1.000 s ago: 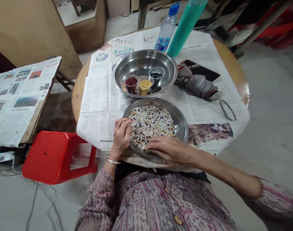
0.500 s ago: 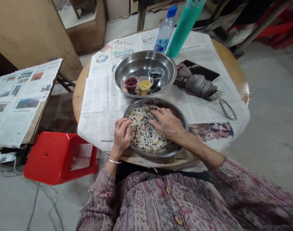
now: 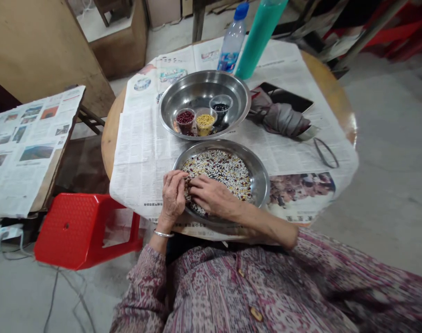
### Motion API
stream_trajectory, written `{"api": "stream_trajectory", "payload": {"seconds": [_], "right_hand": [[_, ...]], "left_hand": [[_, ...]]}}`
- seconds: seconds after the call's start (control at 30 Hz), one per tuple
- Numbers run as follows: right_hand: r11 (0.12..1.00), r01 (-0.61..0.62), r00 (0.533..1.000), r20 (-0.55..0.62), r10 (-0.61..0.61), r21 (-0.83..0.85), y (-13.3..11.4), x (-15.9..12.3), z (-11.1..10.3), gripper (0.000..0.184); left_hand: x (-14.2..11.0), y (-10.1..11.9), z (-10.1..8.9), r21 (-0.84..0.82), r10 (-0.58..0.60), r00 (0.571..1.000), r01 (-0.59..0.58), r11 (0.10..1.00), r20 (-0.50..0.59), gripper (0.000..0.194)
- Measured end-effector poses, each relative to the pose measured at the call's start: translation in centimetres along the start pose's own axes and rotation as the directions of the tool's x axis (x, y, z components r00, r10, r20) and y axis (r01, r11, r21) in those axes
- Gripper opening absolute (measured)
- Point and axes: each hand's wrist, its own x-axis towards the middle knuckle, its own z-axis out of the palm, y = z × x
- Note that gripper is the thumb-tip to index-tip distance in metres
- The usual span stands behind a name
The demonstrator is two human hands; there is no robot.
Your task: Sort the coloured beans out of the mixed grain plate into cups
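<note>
A steel basin (image 3: pixel 261 178) in front of me holds a loose mix of white grains (image 3: pixel 228 162) with dark red, yellow and black beans. At its left rim is my left hand (image 3: pixel 174 194), its fingers curled over the edge and closed on it. My right hand (image 3: pixel 211 194) reaches across the mix with fingers bent together, close beside the left fingertips. Dark grains show between the two hands; what the right fingers pinch is hidden. Behind stands a larger steel basin (image 3: pixel 193 85) with cups of red beans (image 3: pixel 185 116), yellow beans (image 3: pixel 205 121) and black beans (image 3: pixel 220 107).
Newspaper (image 3: pixel 134 152) covers the round table. A water bottle (image 3: pixel 232 41) and a green bottle (image 3: pixel 259 41) stand at the back. On the right lie a grey folded umbrella (image 3: pixel 283 121) and a dark flat device (image 3: pixel 294 99). A red stool (image 3: pixel 72 226) stands at left.
My right hand has moved left across the mix to beside my left hand, and its spread fingers have drawn together. My left hand stays at the rim.
</note>
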Motion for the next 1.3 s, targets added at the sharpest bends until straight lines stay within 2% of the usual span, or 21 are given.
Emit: {"api": "stream_trajectory", "payload": {"seconds": [0.1,0.2,0.27,0.33,0.4,0.47,0.57,0.67,0.87,0.97,1.03,1.13,1.2,1.3], "right_hand": [[0.987,-0.113,0.991,-0.081,0.103,-0.119,2.9,-0.9,-1.1,0.021],[0.952,-0.254,0.960,-0.161,0.227,-0.173,5.2,-2.9,-2.5,0.022],[0.942,-0.299,0.948,-0.158,0.275,-0.152,5.7,-4.6,-3.3,0.024],[0.948,-0.307,0.949,-0.100,0.299,-0.081,5.1,-6.2,-3.8,0.033],[0.959,-0.284,0.959,-0.015,0.284,0.011,3.7,-7.2,-3.7,0.044],[0.968,-0.236,0.971,0.048,0.233,0.087,2.0,-7.2,-2.9,0.047],[0.980,-0.115,0.992,0.076,0.103,0.162,0.2,-5.7,-1.3,0.035],[0.989,-0.022,0.998,0.068,0.012,0.145,0.4,-3.1,-0.4,0.024],[0.993,-0.120,0.991,-0.068,0.118,-0.018,3.0,1.2,-1.3,0.029],[0.983,-0.151,0.985,-0.099,0.140,-0.103,2.8,2.6,-0.9,0.025],[0.988,-0.111,0.992,-0.077,0.103,-0.109,2.1,3.2,-0.1,0.028],[0.998,0.032,0.999,-0.002,-0.032,-0.054,1.3,3.0,0.7,0.020],[0.992,0.128,0.990,0.066,-0.127,-0.019,1.3,2.1,0.3,0.011],[0.990,0.130,0.987,0.097,-0.125,-0.054,2.5,-0.2,-1.2,0.011]], "left_hand": [[0.0,0.0,0.0,-0.011,0.011,1.000,-0.011,1.000,-0.006,0.025],[0.1,0.0,0.1,-0.024,0.025,1.000,-0.025,0.999,-0.018,0.023],[0.1,0.0,0.1,-0.024,0.029,0.999,-0.030,0.999,-0.020,0.022],[0.1,0.0,0.1,-0.020,0.033,0.999,-0.034,0.999,-0.021,0.022],[0.1,0.0,0.1,-0.013,0.032,0.999,-0.032,0.999,-0.018,0.022],[0.1,0.1,0.0,-0.011,0.030,0.999,-0.030,0.999,-0.014,0.022],[0.1,0.1,0.0,-0.017,0.022,1.000,-0.022,1.000,-0.012,0.023],[0.1,0.1,0.0,-0.023,0.018,1.000,-0.018,1.000,-0.017,0.024],[0.0,0.0,0.1,-0.045,0.013,1.000,-0.014,0.999,-0.027,0.025],[-0.2,-0.1,0.2,-0.073,-0.004,0.999,0.001,0.997,-0.046,0.027],[-0.3,-0.2,0.3,-0.088,-0.033,0.998,0.028,0.996,-0.056,0.028],[-0.4,-0.3,0.3,-0.074,-0.054,0.997,0.050,0.996,-0.056,0.028],[-0.5,-0.4,0.3,-0.055,-0.054,0.997,0.051,0.997,-0.050,0.028],[-0.4,-0.3,0.2,-0.062,-0.054,0.998,0.051,0.997,-0.045,0.028]]}}
